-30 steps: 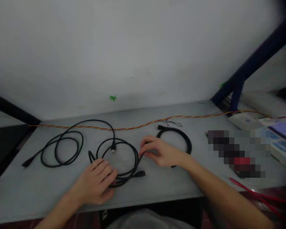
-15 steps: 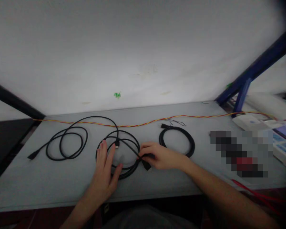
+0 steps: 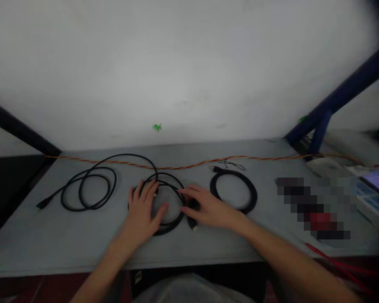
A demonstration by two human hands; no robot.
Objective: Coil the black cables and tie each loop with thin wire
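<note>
A black cable lies in a loose coil (image 3: pixel 170 228) at the middle of the grey tabletop. My left hand (image 3: pixel 145 210) rests over the coil's left side, fingers spread, partly covering a small connector (image 3: pixel 156 192). At the coil's right side is my right hand (image 3: pixel 205 206), thumb and fingers apart around the cable, with a black plug (image 3: pixel 192 223) just below its thumb. Farther left lies a looped black cable (image 3: pixel 109 185) with a plug (image 3: pixel 43 203) at its end. Right of my right hand is a neatly wound black cable (image 3: pixel 252 191).
A twisted red and yellow wire (image 3: pixel 196 164) crosses the back of the tabletop (image 3: pixel 66 248). Blue metal posts (image 3: pixel 341 97) stand at the right. A blurred-out patch, white devices and red cables (image 3: pixel 334 263) are at the right side.
My right hand has opened from its pinch on the cable. My left hand has moved slightly up and right over the coil, and the black plug has shifted slightly down.
</note>
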